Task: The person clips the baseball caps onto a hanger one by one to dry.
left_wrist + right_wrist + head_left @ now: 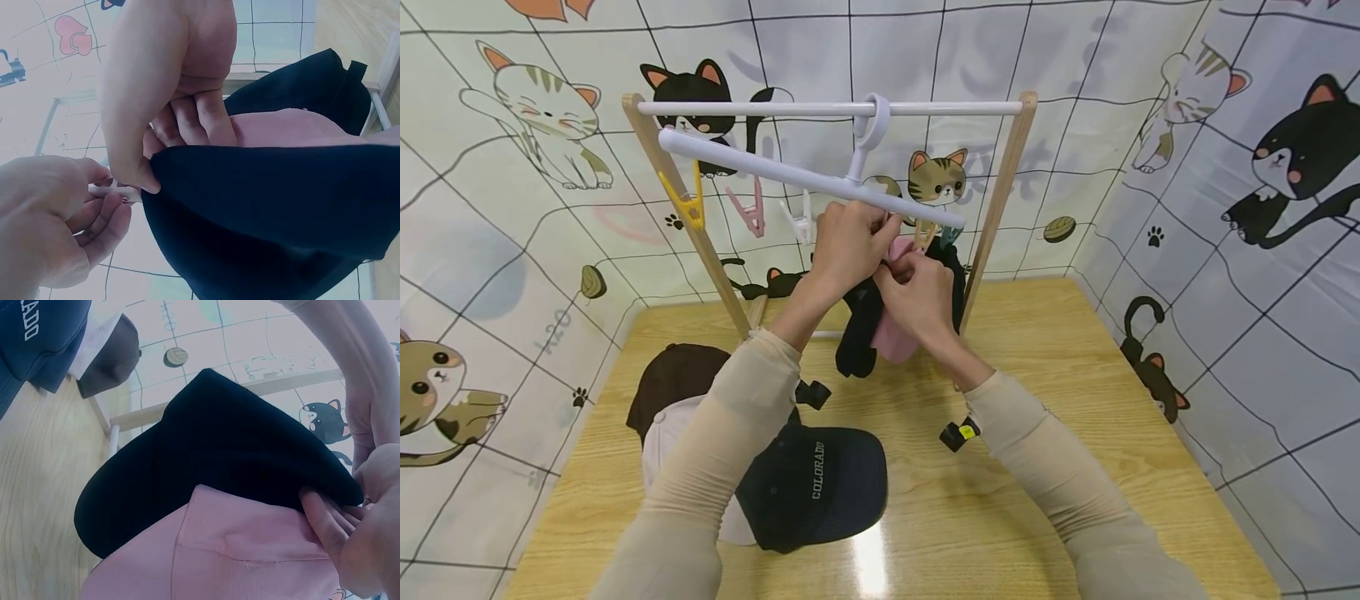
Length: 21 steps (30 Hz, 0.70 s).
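Nearest, on the wooden table (1037,358): navy cap (775,492), lettered COLORADO on its brim, overlapping a pale cap (673,433); dark brown cap (673,379) just beyond, partly behind the left sleeve. Right hand (917,292): fingers and thumb pinch the edge of a black cap (856,337), which hangs clear of the table below the hanger. Left hand (853,242): higher, close under the hanger bar, pinching a pale clip (132,195) just beside that edge. Next to the black cap: pink cap (897,342), then a second dark cap (957,279) past it. White hanger (775,171) slopes down to the right; yellow clip (691,204) near its raised end. Hook sits on the rack's white rail (737,108). Farthest: cat-patterned backdrop (1120,83).
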Tool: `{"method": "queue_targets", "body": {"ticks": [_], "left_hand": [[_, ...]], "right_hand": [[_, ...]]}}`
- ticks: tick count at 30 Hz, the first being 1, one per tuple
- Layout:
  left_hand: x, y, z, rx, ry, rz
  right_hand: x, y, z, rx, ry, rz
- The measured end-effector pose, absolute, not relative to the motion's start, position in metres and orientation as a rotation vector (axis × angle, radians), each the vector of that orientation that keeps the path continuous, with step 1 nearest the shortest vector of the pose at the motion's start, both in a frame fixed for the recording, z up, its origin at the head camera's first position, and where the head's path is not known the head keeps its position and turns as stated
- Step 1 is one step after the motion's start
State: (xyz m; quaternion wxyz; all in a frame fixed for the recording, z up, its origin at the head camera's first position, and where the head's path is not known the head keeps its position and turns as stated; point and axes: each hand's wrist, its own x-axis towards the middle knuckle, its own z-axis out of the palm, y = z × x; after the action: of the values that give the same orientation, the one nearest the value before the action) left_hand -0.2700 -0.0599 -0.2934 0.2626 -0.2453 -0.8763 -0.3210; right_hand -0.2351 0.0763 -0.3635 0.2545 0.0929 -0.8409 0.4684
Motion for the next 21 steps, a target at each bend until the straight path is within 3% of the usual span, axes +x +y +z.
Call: {"method": "queue_targets", "body": {"ticks": [21], "left_hand": [[-0.2708, -0.0624, -0.2948, -0.677, -2.372, -0.914]], "right_hand": [[-0.237, 0.0769, -0.3599, 0.224, -2.226, 1.299]]}}
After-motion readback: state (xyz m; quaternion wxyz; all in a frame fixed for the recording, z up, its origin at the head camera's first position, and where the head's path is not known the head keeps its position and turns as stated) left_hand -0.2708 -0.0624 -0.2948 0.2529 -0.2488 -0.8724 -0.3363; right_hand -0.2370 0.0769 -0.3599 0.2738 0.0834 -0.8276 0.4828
